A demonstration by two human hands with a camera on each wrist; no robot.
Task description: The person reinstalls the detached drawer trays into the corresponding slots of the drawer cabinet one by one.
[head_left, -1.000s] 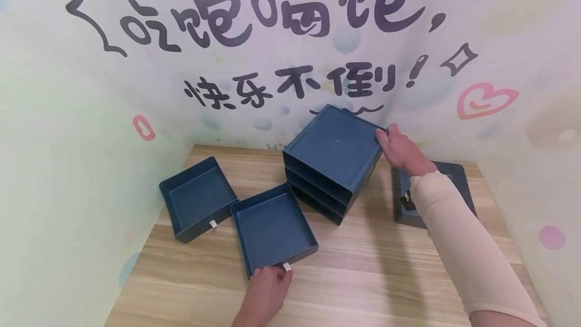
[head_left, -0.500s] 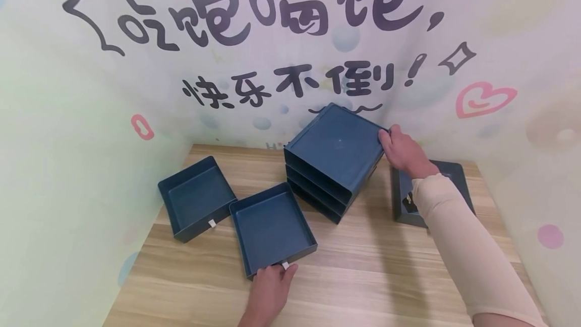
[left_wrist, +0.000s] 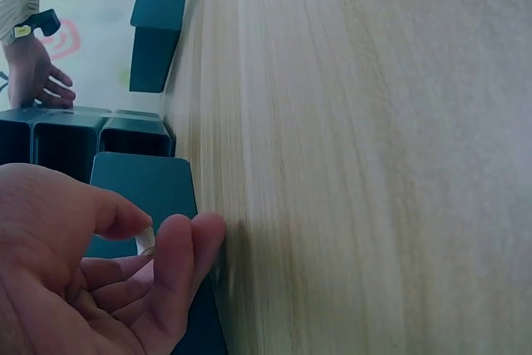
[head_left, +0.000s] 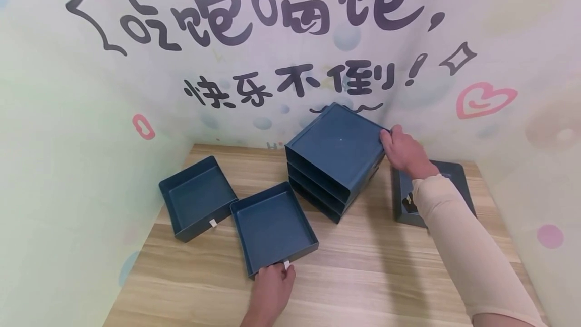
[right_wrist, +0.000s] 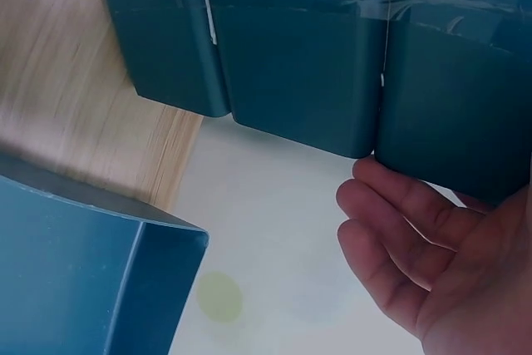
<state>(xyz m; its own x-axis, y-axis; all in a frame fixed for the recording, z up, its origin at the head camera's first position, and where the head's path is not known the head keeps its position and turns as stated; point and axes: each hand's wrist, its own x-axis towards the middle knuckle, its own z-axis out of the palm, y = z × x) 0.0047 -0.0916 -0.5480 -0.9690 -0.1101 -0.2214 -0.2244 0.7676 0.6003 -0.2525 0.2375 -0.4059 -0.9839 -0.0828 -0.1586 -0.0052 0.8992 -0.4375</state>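
Observation:
In the head view a stack of dark blue drawer housings (head_left: 338, 143) stands near the back wall, its slots facing front left. My right hand (head_left: 406, 153) holds its far right top corner, thumb on top. In the right wrist view the fingers (right_wrist: 399, 255) hang bent at the back edge, one fingertip touching it. In front of the stack lies a shallow dark blue drawer (head_left: 274, 226). My left hand (head_left: 272, 291) is at its front, and the left wrist view shows thumb and fingers pinching the small white pull tab (left_wrist: 145, 241).
A second drawer (head_left: 199, 198) with a white tab lies left, its corner by the first one. Another drawer (head_left: 454, 175) sits at the right, partly behind the forearm, with a small black item (head_left: 409, 203) inside. A lettered wall (head_left: 290, 125) borders the wooden table (head_left: 345, 286).
The top of the stack has shifted slightly to the right together with my right hand. My left hand has moved a little to the right along the drawer front. The drawers stay put.

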